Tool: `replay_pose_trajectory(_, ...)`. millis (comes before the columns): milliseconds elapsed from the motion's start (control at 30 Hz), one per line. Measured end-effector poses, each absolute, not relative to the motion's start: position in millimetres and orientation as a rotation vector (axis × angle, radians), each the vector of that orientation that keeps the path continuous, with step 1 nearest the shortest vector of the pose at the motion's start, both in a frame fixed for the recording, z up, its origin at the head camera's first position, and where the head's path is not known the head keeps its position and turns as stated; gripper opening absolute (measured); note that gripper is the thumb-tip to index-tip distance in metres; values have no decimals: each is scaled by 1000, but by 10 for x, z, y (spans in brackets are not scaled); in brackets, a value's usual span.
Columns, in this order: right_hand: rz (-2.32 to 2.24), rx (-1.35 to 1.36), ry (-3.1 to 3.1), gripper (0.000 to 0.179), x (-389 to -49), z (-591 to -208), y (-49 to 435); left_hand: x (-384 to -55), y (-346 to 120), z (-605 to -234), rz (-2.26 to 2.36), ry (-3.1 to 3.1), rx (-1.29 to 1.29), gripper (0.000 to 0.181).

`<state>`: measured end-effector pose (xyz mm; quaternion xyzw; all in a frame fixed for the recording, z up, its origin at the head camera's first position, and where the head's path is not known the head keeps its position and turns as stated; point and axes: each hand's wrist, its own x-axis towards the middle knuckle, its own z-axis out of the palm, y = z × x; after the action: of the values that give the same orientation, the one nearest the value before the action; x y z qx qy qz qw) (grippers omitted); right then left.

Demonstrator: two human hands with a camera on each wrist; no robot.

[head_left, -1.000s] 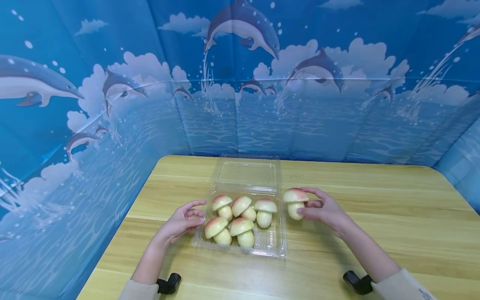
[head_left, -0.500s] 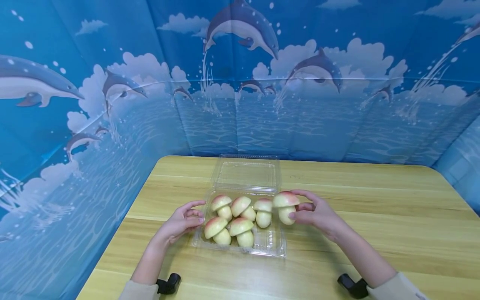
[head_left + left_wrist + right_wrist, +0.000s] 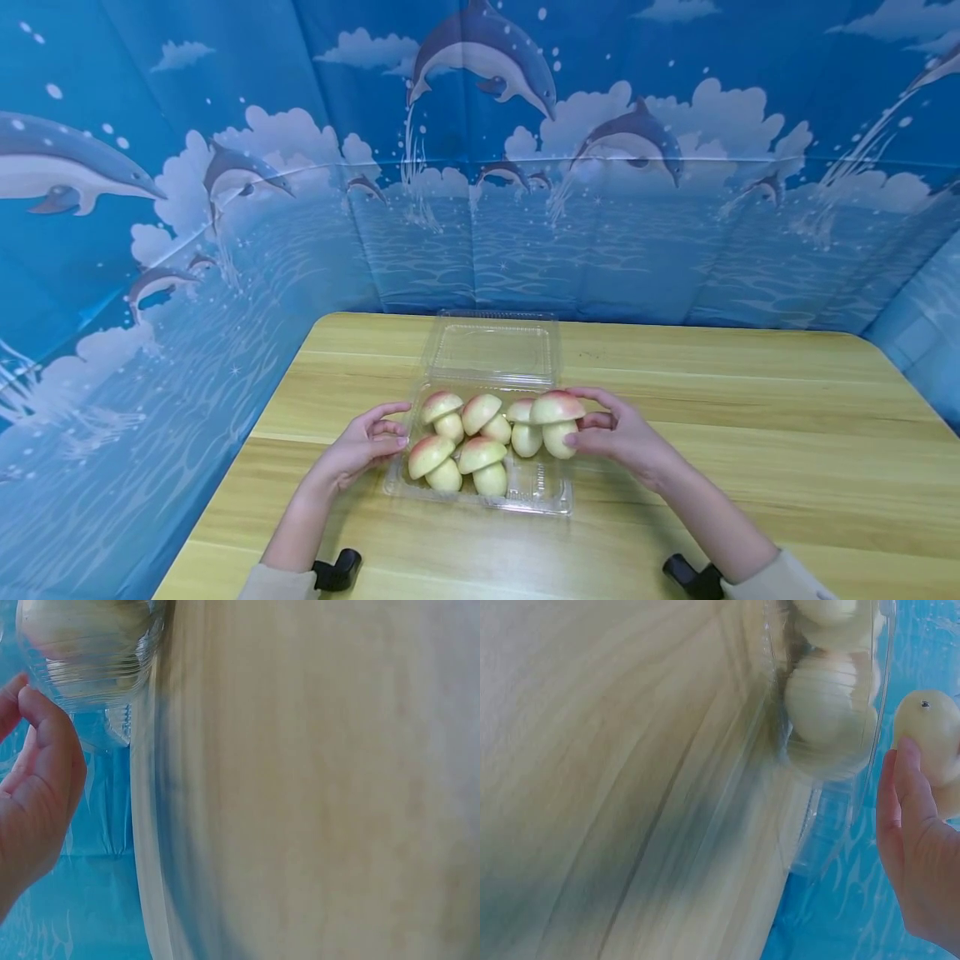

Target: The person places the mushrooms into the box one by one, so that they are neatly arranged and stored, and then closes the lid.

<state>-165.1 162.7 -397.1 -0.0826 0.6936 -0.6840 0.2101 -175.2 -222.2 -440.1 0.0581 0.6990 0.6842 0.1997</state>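
My right hand [image 3: 626, 437] pinches an artificial mushroom [image 3: 557, 406] by its pale stem, thumb in front. Its rounded cap is cream with a pink-red blush; the right wrist view shows a small dark mark under the stem [image 3: 925, 712]. In the head view it is over the right side of a clear plastic clamshell box [image 3: 553, 502], overlapping a similar mushroom [image 3: 527, 440] there. Several such mushrooms [image 3: 489, 467] lie inside in two rows. At the box's left side, my left hand [image 3: 363, 446] rests with relaxed, bent fingers, fingertips right at the rim.
The clear lid [image 3: 495, 348] lies folded back behind the box, hinged to it. Beneath is a wood-grain table [image 3: 712, 433]. A blue dolphin-print curtain [image 3: 480, 233] stands behind and along the left. Black wrist mounts [image 3: 339, 571] sit at both forearms.
My right hand has carried the mushroom leftward, from just outside the box's right edge to over its right side. The left hand and the box have stayed in place.
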Motion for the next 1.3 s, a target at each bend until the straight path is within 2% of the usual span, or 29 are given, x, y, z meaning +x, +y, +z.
replay_pose_trajectory(1000, -1898, -268, 1914, 75, -1606, -4036, 1446, -1751, -2218, -4382, 1917, 1956, 155, 62)
replay_pose_trajectory(1300, -1885, -388, 1904, 77, -1594, -4042, 1413, -1735, -2220, -4369, 1917, 1953, 163, 62)
